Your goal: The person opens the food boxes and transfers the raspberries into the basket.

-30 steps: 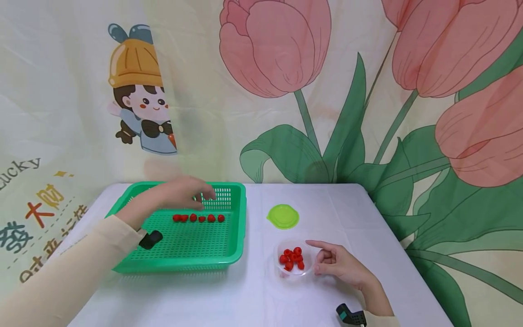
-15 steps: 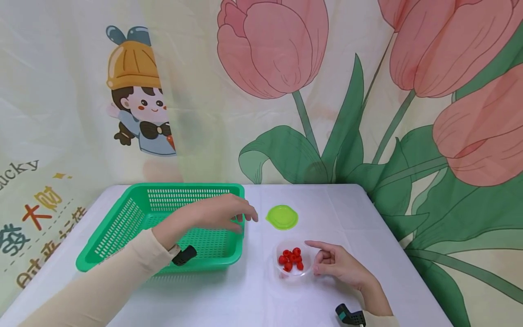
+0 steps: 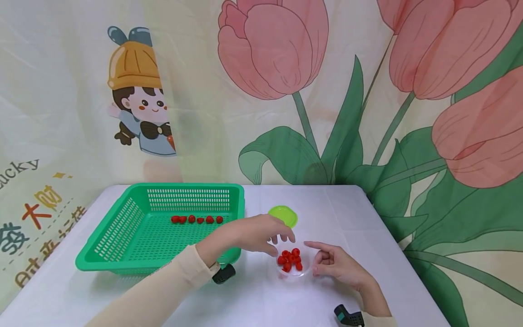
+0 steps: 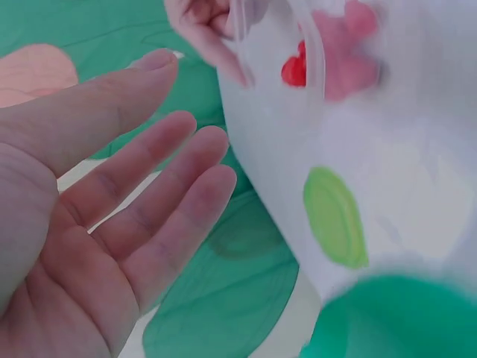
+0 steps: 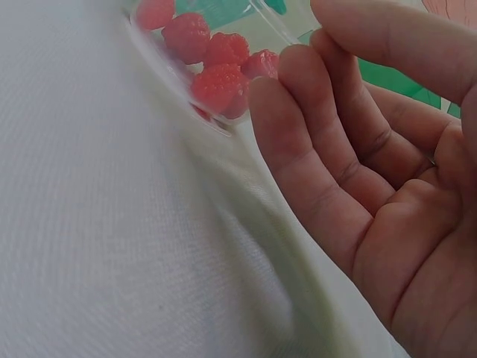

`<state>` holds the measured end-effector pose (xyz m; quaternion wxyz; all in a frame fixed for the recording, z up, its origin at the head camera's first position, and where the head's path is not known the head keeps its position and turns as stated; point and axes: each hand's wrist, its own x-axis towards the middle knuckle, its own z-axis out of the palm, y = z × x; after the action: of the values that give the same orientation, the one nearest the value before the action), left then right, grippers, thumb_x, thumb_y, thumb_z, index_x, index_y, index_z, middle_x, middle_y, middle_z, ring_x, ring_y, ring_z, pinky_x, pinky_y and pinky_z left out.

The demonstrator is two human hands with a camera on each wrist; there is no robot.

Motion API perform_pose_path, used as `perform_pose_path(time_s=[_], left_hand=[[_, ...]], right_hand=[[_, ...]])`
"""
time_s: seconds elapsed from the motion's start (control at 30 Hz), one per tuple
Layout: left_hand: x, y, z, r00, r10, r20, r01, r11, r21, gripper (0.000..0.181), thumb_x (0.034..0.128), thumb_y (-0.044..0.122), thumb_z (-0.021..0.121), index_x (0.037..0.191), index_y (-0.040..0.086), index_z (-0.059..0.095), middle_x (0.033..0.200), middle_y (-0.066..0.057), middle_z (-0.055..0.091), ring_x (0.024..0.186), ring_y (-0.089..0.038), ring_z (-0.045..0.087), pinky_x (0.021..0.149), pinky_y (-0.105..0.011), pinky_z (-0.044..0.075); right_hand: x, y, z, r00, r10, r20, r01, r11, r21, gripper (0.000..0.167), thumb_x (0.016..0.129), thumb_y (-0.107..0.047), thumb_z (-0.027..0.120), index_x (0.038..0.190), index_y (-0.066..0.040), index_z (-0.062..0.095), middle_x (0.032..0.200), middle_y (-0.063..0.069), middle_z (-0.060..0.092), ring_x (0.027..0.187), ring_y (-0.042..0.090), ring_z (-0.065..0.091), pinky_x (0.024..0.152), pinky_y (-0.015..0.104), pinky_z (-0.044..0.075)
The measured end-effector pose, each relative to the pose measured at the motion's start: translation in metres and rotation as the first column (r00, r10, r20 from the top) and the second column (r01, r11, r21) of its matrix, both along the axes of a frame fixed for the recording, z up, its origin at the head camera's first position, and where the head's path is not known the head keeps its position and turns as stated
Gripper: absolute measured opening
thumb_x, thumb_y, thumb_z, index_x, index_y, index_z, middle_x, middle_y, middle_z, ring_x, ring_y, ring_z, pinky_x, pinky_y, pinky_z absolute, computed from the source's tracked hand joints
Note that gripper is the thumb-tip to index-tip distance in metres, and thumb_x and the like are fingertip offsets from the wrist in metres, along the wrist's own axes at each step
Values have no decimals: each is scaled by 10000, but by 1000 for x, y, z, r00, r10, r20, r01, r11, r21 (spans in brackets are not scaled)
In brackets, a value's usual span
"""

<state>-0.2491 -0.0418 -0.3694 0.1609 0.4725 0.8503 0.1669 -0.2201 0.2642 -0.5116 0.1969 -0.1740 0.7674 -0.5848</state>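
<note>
A clear plastic tub [image 3: 295,274] holds several red raspberries [image 3: 290,260]. My left hand [image 3: 259,232] hovers by the tub's upper left side, fingers loosely bent and spread; the left wrist view shows the palm with nothing in it. On the tub's right side is my right hand [image 3: 343,268], with the index finger extended near the rim and the other fingers partly bent. In the right wrist view its fingertips [image 5: 276,97] lie close to the tub's wall; whether they touch it cannot be told. A row of several raspberries [image 3: 200,220] lies inside the green basket.
The green slotted basket [image 3: 159,265] stands on the left of the white-covered table [image 3: 327,213]. Behind the tub lies a lime-green lid [image 3: 286,214], partly covered by my left hand. A cloth backdrop [image 3: 196,113] printed with tulips hangs at the table's back edge.
My left hand has moved right from above the basket, past its right rim, to the tub, showing the raspberry row again. My right hand stays beside the tub.
</note>
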Motion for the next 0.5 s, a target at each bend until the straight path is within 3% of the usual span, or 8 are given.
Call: perform_pose_path(time_s=[0.2,0.5], left_hand=[[-4,13,-19,999,13,44,-14,1000,2,382,947,77,801,1303,191,721,1196,13,725,987,-68,685,852,-205,556],[-12,26,-40,999,-39,33,40,999,-24,384,934,-14,774,1275,161,748,1188,2,741,982,-96,692,834,-181,538]], right_hand=[[0,-1,-1,1000,-2,-15,2,1000,14,695,949,-154,817,1564,-63,508,954,106,691,822,203,682,774,256,582],[3,-1,2,1000,-8,-9,8,1000,13,689,956,-131,806,1566,-41,498,955,112,689,826,206,681,778,258,590]])
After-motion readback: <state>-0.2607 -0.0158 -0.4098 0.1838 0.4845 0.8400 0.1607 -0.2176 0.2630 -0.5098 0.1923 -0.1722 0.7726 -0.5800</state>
